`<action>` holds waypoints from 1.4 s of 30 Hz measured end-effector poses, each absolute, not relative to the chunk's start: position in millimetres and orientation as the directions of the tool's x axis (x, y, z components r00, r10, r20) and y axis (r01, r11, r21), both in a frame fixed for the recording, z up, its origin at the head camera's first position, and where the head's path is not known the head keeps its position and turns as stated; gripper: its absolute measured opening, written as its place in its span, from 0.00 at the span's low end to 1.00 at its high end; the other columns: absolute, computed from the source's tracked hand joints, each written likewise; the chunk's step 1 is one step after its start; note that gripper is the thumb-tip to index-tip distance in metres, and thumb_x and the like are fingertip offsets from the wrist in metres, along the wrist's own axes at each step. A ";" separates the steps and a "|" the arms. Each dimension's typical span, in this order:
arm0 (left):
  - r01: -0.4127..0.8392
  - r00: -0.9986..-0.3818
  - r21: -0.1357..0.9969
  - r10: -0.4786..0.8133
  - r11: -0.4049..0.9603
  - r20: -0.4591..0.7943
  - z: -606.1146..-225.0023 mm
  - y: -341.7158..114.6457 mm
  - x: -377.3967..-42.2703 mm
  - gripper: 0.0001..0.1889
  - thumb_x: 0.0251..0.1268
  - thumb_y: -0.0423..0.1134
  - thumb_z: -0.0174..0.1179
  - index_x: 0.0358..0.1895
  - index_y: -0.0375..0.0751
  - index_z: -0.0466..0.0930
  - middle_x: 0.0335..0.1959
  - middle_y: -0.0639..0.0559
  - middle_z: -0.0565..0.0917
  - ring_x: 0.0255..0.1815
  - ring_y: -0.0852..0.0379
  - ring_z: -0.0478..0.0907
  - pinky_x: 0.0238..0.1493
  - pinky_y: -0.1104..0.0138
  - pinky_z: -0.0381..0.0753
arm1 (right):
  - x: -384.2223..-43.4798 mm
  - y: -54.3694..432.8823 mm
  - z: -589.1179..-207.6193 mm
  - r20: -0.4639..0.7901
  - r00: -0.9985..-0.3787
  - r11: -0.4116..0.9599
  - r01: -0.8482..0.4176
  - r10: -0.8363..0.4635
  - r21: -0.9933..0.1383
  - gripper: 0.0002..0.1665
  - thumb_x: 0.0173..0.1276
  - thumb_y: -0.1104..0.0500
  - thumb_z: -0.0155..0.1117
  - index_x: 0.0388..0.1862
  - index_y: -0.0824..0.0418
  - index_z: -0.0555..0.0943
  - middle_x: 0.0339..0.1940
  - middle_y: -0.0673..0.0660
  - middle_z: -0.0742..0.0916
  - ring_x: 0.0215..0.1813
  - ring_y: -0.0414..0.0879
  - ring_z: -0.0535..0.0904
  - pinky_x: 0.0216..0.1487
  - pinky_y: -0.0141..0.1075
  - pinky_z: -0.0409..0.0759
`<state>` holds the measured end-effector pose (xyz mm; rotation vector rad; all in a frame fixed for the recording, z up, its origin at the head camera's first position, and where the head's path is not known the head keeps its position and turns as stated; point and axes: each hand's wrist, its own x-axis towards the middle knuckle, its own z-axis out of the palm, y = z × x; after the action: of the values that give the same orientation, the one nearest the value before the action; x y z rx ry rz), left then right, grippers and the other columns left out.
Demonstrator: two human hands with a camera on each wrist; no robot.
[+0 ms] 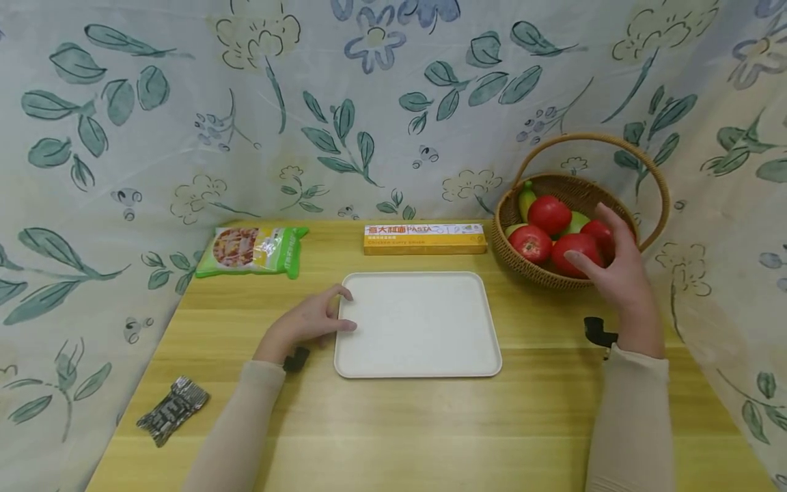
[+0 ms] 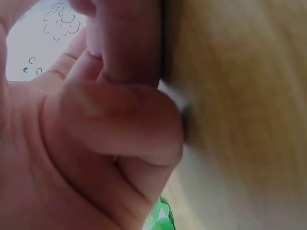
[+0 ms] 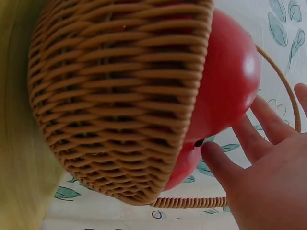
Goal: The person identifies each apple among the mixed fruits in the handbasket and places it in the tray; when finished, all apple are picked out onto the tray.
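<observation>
My left hand rests at the left rim of a white rectangular tray, its thumb and index finger bent loosely over the edge. In the left wrist view the fingers are curled close to the wooden surface, with no object visible between them. At the right, my right hand reaches over a wicker basket of fruit, fingers spread. Its thumb is near the front red apple. The right wrist view shows the fingers beside a large red apple, curved but not closed around it; contact is unclear.
A yellow pasta box lies behind the tray. To its left is a green food packet, and a dark wrapped packet lies front left. The basket's tall handle arches over the fruit. Floral cloth hangs behind the table.
</observation>
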<state>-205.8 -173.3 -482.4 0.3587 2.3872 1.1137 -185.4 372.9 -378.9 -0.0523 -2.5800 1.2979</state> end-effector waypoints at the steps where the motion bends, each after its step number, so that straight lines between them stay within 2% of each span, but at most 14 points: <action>1: 0.035 -0.847 0.773 0.429 0.634 -0.314 -482.7 -174.1 -205.7 0.32 0.63 0.55 0.76 0.65 0.55 0.71 0.24 0.48 0.81 0.19 0.52 0.78 0.24 0.63 0.75 | -185.9 374.8 -380.0 0.198 -0.969 0.604 -0.071 0.146 -0.793 0.54 0.74 0.48 0.70 0.86 0.27 0.48 0.91 0.50 0.57 0.89 0.63 0.50 0.84 0.69 0.53; 3: 0.039 -0.844 0.767 0.432 0.641 -0.318 -482.6 -174.6 -205.6 0.32 0.62 0.53 0.77 0.65 0.54 0.70 0.24 0.49 0.81 0.19 0.53 0.78 0.24 0.63 0.75 | -186.3 378.0 -381.9 0.190 -0.971 0.613 -0.061 0.147 -0.787 0.53 0.74 0.47 0.70 0.86 0.26 0.48 0.90 0.52 0.57 0.88 0.63 0.50 0.85 0.65 0.53; 5: 0.047 -0.843 0.756 0.432 0.653 -0.321 -482.2 -174.7 -205.7 0.33 0.62 0.52 0.77 0.65 0.53 0.70 0.24 0.48 0.81 0.19 0.53 0.78 0.25 0.63 0.75 | -186.6 380.8 -383.2 0.194 -0.970 0.626 -0.062 0.145 -0.777 0.53 0.74 0.46 0.70 0.86 0.26 0.49 0.90 0.55 0.59 0.87 0.63 0.54 0.87 0.55 0.57; 6: 0.048 -0.843 0.751 0.431 0.659 -0.323 -482.2 -174.7 -205.8 0.33 0.62 0.52 0.77 0.65 0.53 0.70 0.25 0.48 0.81 0.19 0.52 0.78 0.25 0.63 0.75 | -186.3 381.4 -383.4 0.194 -0.970 0.633 -0.060 0.145 -0.772 0.52 0.74 0.46 0.70 0.86 0.27 0.49 0.89 0.57 0.60 0.85 0.62 0.56 0.86 0.49 0.59; 8: 0.040 -0.841 0.744 0.424 0.667 -0.335 -482.2 -174.8 -205.9 0.34 0.62 0.52 0.78 0.66 0.53 0.69 0.25 0.48 0.82 0.19 0.52 0.78 0.25 0.63 0.75 | -186.1 382.3 -383.2 0.187 -0.973 0.654 -0.052 0.138 -0.755 0.53 0.74 0.45 0.70 0.87 0.29 0.49 0.87 0.60 0.63 0.81 0.63 0.60 0.81 0.45 0.65; 9: 0.035 -0.841 0.742 0.421 0.670 -0.340 -482.2 -174.9 -205.8 0.34 0.62 0.52 0.78 0.66 0.54 0.69 0.25 0.48 0.82 0.19 0.52 0.78 0.25 0.63 0.75 | -186.2 382.6 -382.9 0.177 -0.975 0.664 -0.046 0.131 -0.747 0.53 0.74 0.45 0.70 0.88 0.30 0.49 0.86 0.62 0.64 0.80 0.64 0.60 0.79 0.47 0.67; 11: 0.024 -0.839 0.739 0.416 0.673 -0.351 -482.1 -175.1 -205.7 0.34 0.61 0.52 0.78 0.66 0.54 0.69 0.25 0.48 0.82 0.20 0.52 0.78 0.26 0.63 0.75 | -187.2 382.7 -382.5 0.149 -0.982 0.682 -0.032 0.113 -0.730 0.55 0.73 0.43 0.71 0.89 0.34 0.48 0.85 0.65 0.64 0.78 0.66 0.61 0.77 0.57 0.69; 13: 0.018 -0.837 0.738 0.414 0.675 -0.358 -482.0 -175.2 -205.4 0.35 0.61 0.52 0.78 0.66 0.54 0.68 0.24 0.47 0.82 0.19 0.52 0.78 0.26 0.63 0.74 | -189.2 383.1 -383.0 0.115 -0.989 0.700 -0.015 0.096 -0.714 0.58 0.72 0.42 0.72 0.89 0.37 0.46 0.86 0.67 0.63 0.79 0.70 0.60 0.74 0.71 0.66; 15: 0.015 -0.837 0.740 0.413 0.673 -0.359 -481.9 -175.1 -205.1 0.35 0.61 0.52 0.78 0.67 0.54 0.68 0.24 0.47 0.82 0.19 0.52 0.77 0.26 0.63 0.74 | -191.9 384.4 -384.6 0.085 -0.993 0.715 -0.005 0.077 -0.699 0.60 0.71 0.41 0.73 0.90 0.40 0.45 0.86 0.69 0.61 0.79 0.74 0.59 0.70 0.78 0.63; 21: 0.019 -0.835 0.735 0.416 0.678 -0.361 -482.2 -174.5 -205.0 0.34 0.62 0.52 0.78 0.67 0.55 0.68 0.24 0.48 0.82 0.20 0.52 0.77 0.27 0.63 0.74 | -197.4 387.8 -389.7 0.062 -0.997 0.753 -0.011 0.039 -0.658 0.62 0.70 0.42 0.75 0.90 0.47 0.46 0.86 0.71 0.60 0.77 0.78 0.61 0.67 0.80 0.65; 28: 0.014 -0.824 0.745 0.429 0.667 -0.369 -482.1 -175.6 -205.6 0.33 0.62 0.49 0.78 0.64 0.52 0.69 0.24 0.47 0.82 0.19 0.52 0.78 0.28 0.63 0.74 | -196.8 386.8 -391.0 0.055 -0.998 0.758 -0.009 0.035 -0.652 0.60 0.70 0.41 0.74 0.89 0.51 0.49 0.85 0.72 0.60 0.76 0.77 0.61 0.67 0.80 0.65; 37: -0.014 -0.807 0.763 0.443 0.646 -0.390 -482.1 -177.6 -205.9 0.33 0.63 0.46 0.77 0.64 0.50 0.67 0.25 0.47 0.83 0.17 0.52 0.79 0.28 0.63 0.77 | -197.5 391.8 -392.4 0.124 -0.992 0.778 -0.094 -0.021 -0.621 0.49 0.71 0.50 0.74 0.84 0.57 0.61 0.83 0.71 0.65 0.76 0.76 0.62 0.66 0.81 0.64; 42: -0.011 -0.804 0.767 0.450 0.641 -0.388 -482.3 -177.7 -206.7 0.33 0.63 0.46 0.77 0.65 0.50 0.67 0.24 0.47 0.83 0.17 0.52 0.79 0.27 0.64 0.76 | -197.9 396.7 -394.5 0.122 -0.991 0.769 -0.114 -0.047 -0.629 0.48 0.71 0.55 0.74 0.84 0.57 0.61 0.83 0.71 0.64 0.77 0.77 0.61 0.67 0.81 0.63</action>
<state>-206.7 -177.7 -482.3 0.3412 2.2986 1.0802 -197.9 396.7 -394.5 0.1299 -2.8606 1.0259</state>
